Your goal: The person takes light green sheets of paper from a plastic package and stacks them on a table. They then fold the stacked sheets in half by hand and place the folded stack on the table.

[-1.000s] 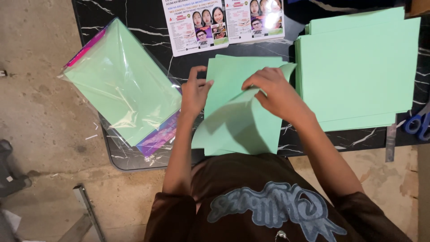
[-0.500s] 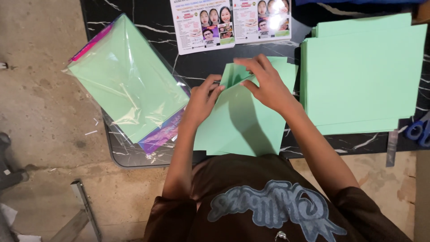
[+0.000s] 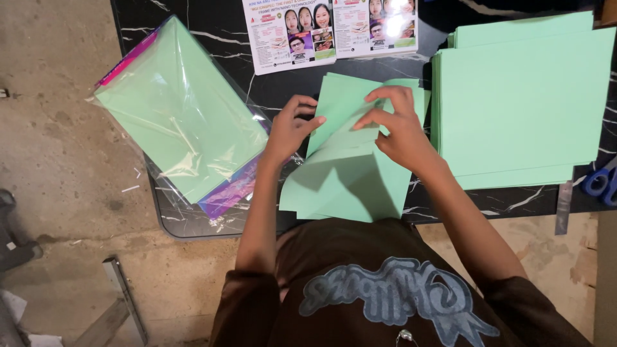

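Black marble table [image 3: 212, 26] holds a clear bag [image 3: 180, 115] of green paper; both hands' fingers [image 3: 379, 119] pinch a green sheet [image 3: 340, 173].

The single head view looks steeply down from above the person, close over a black marble table [image 3: 193, 26] filling the upper frame, with the chest at the bottom edge, bare floor [image 3: 58, 160] at left, and both forearms reaching up from centre.
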